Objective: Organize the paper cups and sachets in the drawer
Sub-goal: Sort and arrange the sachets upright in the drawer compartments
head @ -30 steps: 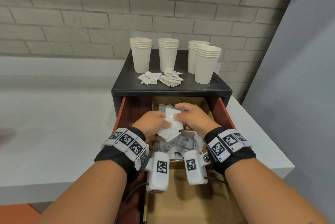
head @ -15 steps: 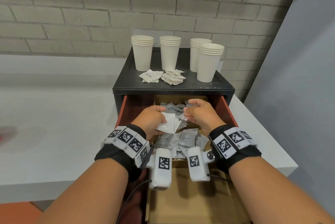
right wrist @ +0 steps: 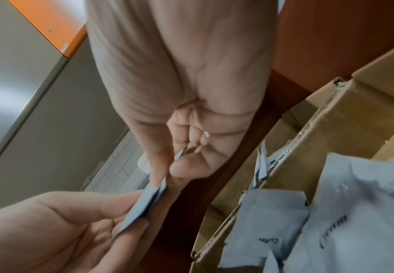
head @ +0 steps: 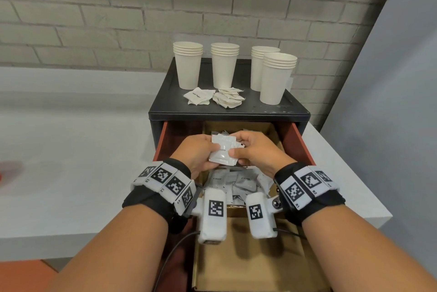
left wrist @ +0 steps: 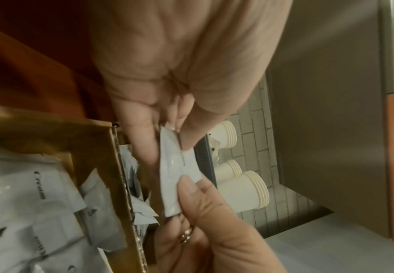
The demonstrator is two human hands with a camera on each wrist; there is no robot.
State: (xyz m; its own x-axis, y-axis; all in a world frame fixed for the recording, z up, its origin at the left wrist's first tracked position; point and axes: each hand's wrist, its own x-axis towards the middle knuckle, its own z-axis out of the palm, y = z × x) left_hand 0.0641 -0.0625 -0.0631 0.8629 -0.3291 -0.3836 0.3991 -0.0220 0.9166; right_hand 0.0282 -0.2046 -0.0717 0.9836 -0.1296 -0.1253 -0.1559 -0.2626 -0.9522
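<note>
Nearest, over the open drawer (head: pixel 299 140): left hand (head: pixel 196 152) and right hand (head: pixel 257 152) together, knuckles up, both pinching one small stack of sachets (head: pixel 223 152). Stack held between the two hands, above the drawer and clear of the loose pile beneath. Left thumb and fingers (left wrist: pixel 142 140) clamped on the stack's left edge, right thumb pressed on its lower right corner, remaining right fingers curled behind. Stack's flat face turned up toward the head camera, long axis running roughly near to far with a slight tilt, printed word "Cream" partly covered by the right thumb. Seen edge-on from the right wrist as several thin sheets (right wrist: pixel 144 205) pressed flat together.

Directly below the hands, inside a cardboard box (head: pixel 246 268) sitting in the drawer: a loose heap of more white sachets (head: pixel 236 185), lying flat and overlapping at mixed angles, some marked "Cream", one marked "Coffee" in the right wrist view. Near part of the box bare.

Farther back, on the black cabinet top (head: pixel 290 109): two small piles of paper sachets (head: pixel 214 98), side by side, just in front of four upright stacks of paper cups (head: pixel 223 64), mouths up, the rightmost stack standing nearer than the rest.

White bench (head: pixel 71 161) to either side, grey brick wall (head: pixel 142 8) behind.
</note>
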